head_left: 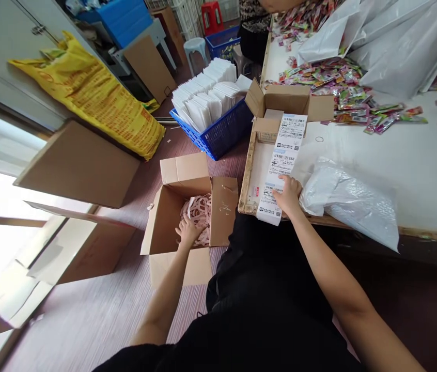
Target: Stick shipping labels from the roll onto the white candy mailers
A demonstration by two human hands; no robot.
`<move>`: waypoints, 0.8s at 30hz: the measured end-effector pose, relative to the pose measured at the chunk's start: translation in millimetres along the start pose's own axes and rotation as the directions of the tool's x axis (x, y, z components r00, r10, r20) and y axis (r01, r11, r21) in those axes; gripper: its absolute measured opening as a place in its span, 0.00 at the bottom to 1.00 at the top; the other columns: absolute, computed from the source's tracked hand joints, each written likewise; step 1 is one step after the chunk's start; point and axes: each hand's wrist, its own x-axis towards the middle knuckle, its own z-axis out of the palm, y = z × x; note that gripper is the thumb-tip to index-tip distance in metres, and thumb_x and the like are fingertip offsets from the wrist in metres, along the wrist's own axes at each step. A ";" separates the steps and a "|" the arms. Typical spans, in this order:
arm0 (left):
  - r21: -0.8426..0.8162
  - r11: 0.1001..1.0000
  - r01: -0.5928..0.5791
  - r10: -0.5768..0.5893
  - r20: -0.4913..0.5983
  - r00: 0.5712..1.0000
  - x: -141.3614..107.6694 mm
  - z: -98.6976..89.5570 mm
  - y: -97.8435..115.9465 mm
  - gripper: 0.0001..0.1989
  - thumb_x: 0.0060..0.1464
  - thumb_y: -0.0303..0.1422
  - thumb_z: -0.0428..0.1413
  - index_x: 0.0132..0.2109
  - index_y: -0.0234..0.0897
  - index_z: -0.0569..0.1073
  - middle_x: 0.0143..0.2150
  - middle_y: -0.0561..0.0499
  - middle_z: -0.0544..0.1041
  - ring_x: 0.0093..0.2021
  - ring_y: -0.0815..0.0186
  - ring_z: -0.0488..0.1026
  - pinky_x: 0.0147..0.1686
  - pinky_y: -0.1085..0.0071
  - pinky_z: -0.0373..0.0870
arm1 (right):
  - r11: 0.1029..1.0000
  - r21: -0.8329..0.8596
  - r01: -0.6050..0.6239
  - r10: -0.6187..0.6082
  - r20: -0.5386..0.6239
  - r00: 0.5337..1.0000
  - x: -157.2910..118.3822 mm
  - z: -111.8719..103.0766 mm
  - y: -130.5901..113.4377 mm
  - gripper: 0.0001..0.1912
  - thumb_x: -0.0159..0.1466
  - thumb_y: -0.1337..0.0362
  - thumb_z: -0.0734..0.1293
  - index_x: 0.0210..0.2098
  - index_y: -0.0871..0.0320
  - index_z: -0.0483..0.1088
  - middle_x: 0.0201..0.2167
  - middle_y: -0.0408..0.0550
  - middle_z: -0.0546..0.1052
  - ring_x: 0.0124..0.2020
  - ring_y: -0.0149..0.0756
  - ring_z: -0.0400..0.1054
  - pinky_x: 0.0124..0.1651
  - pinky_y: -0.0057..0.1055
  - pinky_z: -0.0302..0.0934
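My left hand [188, 231] reaches down into an open cardboard box [166, 217] on the floor. Its fingers are apart, above a tangled heap of pinkish paper strips [202, 212]. At the table's edge my right hand [290, 195] has its thumb and index finger on a long strip of printed shipping labels [285, 150]; the other fingers are curled in. The strip runs out of a small open carton [288, 93] and hangs slightly over the table's near edge. Just right of that hand lies a filled white plastic bag [354, 194].
A blue basket [222, 129] full of white envelopes stands beyond the floor box. Small colourful packets [334, 77] and large white bags [400, 46] cover the table's far part. Cardboard boxes [79, 165] and a yellow sack [98, 98] stand left. Another person sits at the back.
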 end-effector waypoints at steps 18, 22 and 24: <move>-0.812 0.542 0.215 0.558 0.540 0.631 -99.7 22.6 212.6 0.17 0.60 0.44 0.56 0.41 0.34 0.79 0.36 0.46 0.80 0.42 0.60 0.77 0.42 0.68 0.72 | 0.921 0.336 0.196 -0.221 0.039 0.974 -91.2 -86.1 -42.3 0.14 0.64 0.55 0.69 0.48 0.48 0.74 0.43 0.48 0.78 0.40 0.42 0.71 0.45 0.39 0.65; -0.621 0.562 0.546 0.416 0.783 0.462 -100.7 28.6 219.3 0.15 0.64 0.35 0.52 0.46 0.28 0.78 0.37 0.40 0.82 0.44 0.57 0.79 0.46 0.62 0.75 | 0.908 0.191 0.373 -0.384 0.022 0.923 -102.6 -83.8 -35.1 0.08 0.67 0.59 0.63 0.40 0.48 0.75 0.40 0.48 0.78 0.42 0.44 0.70 0.50 0.45 0.64; -0.623 0.529 0.576 0.371 0.781 0.503 -101.0 36.2 222.1 0.13 0.64 0.32 0.51 0.46 0.27 0.78 0.38 0.39 0.82 0.44 0.57 0.79 0.48 0.62 0.75 | 0.902 0.107 0.417 -0.417 -0.027 0.909 -107.6 -84.8 -37.4 0.08 0.67 0.59 0.63 0.36 0.50 0.74 0.38 0.50 0.76 0.44 0.46 0.69 0.51 0.47 0.63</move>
